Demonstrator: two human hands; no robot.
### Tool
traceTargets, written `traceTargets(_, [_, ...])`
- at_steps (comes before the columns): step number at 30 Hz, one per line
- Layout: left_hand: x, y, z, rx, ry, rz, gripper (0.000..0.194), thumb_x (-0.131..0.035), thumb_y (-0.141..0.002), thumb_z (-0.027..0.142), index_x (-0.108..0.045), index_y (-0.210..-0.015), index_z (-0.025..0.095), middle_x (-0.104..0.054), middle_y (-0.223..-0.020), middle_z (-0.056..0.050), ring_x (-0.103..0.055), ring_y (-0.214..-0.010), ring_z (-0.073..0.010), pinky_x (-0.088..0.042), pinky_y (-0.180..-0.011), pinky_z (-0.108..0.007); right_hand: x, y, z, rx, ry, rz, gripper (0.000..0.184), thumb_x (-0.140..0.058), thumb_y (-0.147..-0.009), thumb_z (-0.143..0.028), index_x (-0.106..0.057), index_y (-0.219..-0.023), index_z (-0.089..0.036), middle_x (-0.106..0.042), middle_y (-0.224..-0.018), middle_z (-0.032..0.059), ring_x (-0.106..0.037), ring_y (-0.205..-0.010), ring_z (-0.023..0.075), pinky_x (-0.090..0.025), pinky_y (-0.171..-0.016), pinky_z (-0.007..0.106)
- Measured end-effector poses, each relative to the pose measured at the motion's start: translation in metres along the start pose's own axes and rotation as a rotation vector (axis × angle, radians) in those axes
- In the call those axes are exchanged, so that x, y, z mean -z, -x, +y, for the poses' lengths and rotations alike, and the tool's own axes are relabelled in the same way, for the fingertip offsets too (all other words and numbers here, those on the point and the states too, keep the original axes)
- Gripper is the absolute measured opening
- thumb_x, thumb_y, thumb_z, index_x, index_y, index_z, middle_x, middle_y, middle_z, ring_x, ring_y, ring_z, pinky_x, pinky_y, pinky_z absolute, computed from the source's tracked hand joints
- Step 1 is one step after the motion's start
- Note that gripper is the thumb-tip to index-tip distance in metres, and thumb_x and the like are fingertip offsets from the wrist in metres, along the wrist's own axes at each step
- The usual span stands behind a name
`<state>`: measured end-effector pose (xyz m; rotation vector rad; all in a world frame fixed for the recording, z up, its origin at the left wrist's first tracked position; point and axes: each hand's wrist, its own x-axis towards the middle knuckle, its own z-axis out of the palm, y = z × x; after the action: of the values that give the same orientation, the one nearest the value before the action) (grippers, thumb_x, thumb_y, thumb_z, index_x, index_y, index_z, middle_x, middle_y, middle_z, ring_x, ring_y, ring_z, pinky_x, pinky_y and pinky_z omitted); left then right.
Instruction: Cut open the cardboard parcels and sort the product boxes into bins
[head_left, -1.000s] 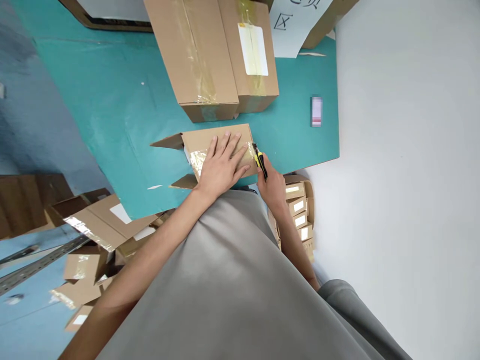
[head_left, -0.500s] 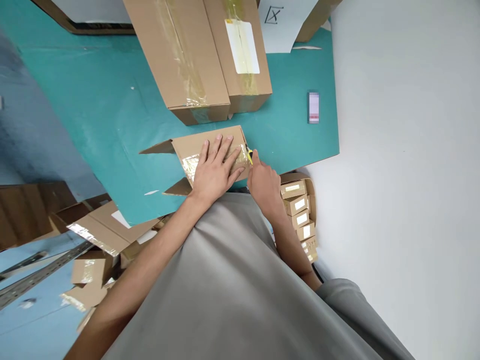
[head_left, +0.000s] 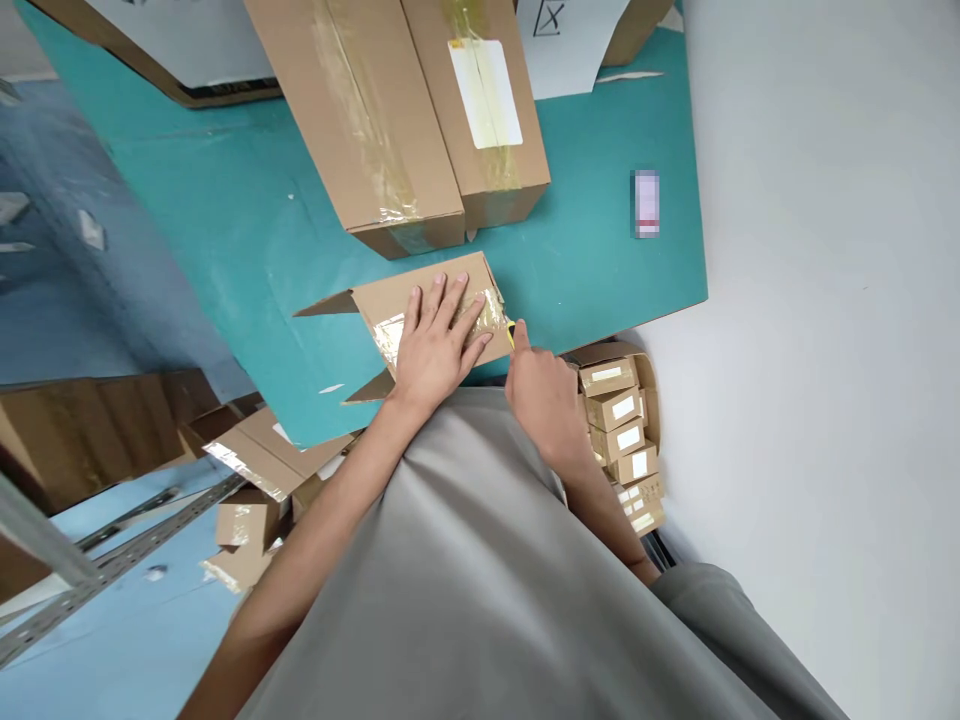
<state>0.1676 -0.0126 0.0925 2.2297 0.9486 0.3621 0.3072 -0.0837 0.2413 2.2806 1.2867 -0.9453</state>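
Note:
A small cardboard box (head_left: 375, 293) lies on the teal tabletop, with two flaps sticking out at its left end and clear tape on its top face. My left hand (head_left: 436, 345) rests flat on that face, fingers spread. In my right hand (head_left: 541, 392) is a yellow box cutter (head_left: 511, 333), gripped with the index finger stretched along it. The cutter is at the right end of the box, by the taped edge; the blade itself is too small to make out.
Two tall taped cartons (head_left: 397, 150) stand behind the box. A small pixelated item (head_left: 646, 204) lies on the table's right side. Below the table edge at right, an open carton (head_left: 651, 400) holds several small boxes. Discarded cardboard (head_left: 262, 450) and a metal rack (head_left: 112, 575) are at lower left.
My right hand has drawn the box cutter down along the box's right end, toward my body. My left hand stays pressed on the box. The whole view has shifted slightly.

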Motion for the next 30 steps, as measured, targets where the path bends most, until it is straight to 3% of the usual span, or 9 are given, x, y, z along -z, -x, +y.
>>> traceTargets(4, [0.001,0.004,0.000,-0.003,-0.027,-0.001,0.061,-0.051,-0.116,0.057,-0.055,-0.172,0.035,-0.040,-0.187,-0.007,-0.025,-0.179,-0.0357,-0.013,-0.146,-0.070,0.002,0.010,0.012,0.021,-0.030,-0.016,0.075,-0.046,-0.118,-0.025,-0.019,-0.187,-0.013,-0.085,-0.124,0.0217,-0.084,-0.114,0.0339,-0.064,-0.099,0.041])
traceTargets(15, [0.003,0.006,-0.001,-0.002,-0.029,-0.017,0.064,-0.054,-0.114,0.059,-0.052,-0.174,0.037,-0.039,-0.188,-0.006,-0.024,-0.180,-0.0362,-0.011,-0.146,-0.071,0.005,-0.001,0.025,0.108,-0.055,-0.010,0.073,-0.041,-0.116,-0.019,-0.021,-0.186,-0.013,-0.085,-0.129,0.0209,-0.084,-0.114,0.0329,-0.065,-0.098,0.041])
traceTargets(25, [0.001,0.006,0.001,0.013,-0.032,-0.027,0.065,-0.053,-0.115,0.057,-0.049,-0.176,0.037,-0.034,-0.190,-0.006,-0.021,-0.180,-0.0378,-0.009,-0.146,-0.073,0.010,-0.007,0.004,0.066,-0.040,-0.038,0.071,-0.038,-0.114,-0.011,-0.025,-0.184,-0.007,-0.084,-0.125,0.0256,-0.085,-0.115,0.0320,-0.066,-0.096,0.039])
traceTargets(30, [0.000,0.003,-0.003,-0.001,-0.068,0.008,0.064,-0.053,-0.115,0.057,-0.049,-0.176,0.038,-0.040,-0.187,-0.006,-0.023,-0.180,-0.0356,-0.013,-0.146,-0.072,0.006,-0.006,0.010,0.079,-0.053,-0.033,0.075,-0.041,-0.114,-0.014,-0.020,-0.186,-0.010,-0.084,-0.125,0.0234,-0.085,-0.114,0.0319,-0.066,-0.098,0.041])
